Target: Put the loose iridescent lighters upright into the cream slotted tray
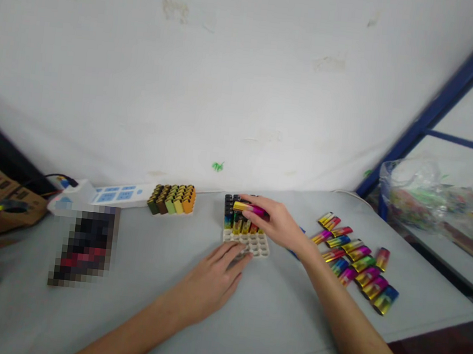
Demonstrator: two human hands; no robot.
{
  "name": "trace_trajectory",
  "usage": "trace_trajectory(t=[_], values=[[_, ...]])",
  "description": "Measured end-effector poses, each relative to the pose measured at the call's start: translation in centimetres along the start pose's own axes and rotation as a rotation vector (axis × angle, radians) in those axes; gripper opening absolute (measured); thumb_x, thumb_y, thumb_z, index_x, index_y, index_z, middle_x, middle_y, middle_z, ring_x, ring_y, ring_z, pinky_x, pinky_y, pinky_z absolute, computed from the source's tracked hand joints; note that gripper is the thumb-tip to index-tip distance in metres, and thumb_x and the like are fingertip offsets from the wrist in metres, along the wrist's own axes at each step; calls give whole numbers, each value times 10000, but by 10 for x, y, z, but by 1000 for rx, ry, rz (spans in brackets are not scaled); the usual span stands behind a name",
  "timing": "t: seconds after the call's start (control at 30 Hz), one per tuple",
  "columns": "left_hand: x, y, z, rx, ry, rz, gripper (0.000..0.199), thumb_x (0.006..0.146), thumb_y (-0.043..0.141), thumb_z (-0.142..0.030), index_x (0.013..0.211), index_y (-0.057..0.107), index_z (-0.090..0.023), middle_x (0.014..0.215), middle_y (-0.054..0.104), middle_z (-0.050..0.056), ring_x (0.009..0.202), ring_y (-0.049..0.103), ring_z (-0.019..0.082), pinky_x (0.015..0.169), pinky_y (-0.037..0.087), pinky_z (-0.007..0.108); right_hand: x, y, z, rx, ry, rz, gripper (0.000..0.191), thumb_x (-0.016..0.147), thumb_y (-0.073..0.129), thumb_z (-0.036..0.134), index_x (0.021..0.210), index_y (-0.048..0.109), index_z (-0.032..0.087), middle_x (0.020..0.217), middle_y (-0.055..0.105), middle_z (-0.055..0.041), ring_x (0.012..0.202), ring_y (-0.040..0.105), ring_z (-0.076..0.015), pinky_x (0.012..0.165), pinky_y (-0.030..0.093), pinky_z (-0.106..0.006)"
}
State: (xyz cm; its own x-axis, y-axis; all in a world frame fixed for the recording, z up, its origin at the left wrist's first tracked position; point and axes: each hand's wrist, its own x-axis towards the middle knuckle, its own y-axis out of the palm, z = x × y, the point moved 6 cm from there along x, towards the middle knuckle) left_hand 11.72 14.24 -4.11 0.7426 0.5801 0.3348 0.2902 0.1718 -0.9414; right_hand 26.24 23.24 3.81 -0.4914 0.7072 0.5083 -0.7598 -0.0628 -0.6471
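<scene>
R hand (276, 219) is closed on a lighter-shaped piece (244, 206), magenta/gold, held approx. lengthwise above the white tray (259, 248), over its filled rows. L hand (217, 276) is at the tray's near L edge, fingers part-bent & slightly spread; can't tell if it grips the tray.

Handling (judged by looks): piece prob. light, stiff, w/ a glossy skin, so maybe a bit slippery & apt to show scratches. Best hold: thumb & fingers on the long sides, mid-body, ends left free.

Containers: tray has upright pieces (228, 219) in its far rows, dark tops, blue/gold etc. below; near rows show bare slots. Exact count n/a, R hand blocks part. L of tray, well apart: 2nd tray (191, 213), packed w/ upright brown, green, yellow & orange pieces (171, 199). R of tray, loose on the table (288, 323): approx. a doz. or more shiny multicol. pieces (364, 263), lying flat.
</scene>
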Motion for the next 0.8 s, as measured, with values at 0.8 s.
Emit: trace_trajectory(t=[0.8], values=[[2, -4, -1, -7, -11, -14, 433, 1056, 521, -200, 1488, 552, -198, 1453, 619, 128, 1414, 549, 291, 1204, 459, 461, -11, 12, 22, -95, -156, -82, 235, 1024, 689, 410, 1109, 765, 206, 1065, 700, -88, 934, 693, -196, 832, 579, -322]])
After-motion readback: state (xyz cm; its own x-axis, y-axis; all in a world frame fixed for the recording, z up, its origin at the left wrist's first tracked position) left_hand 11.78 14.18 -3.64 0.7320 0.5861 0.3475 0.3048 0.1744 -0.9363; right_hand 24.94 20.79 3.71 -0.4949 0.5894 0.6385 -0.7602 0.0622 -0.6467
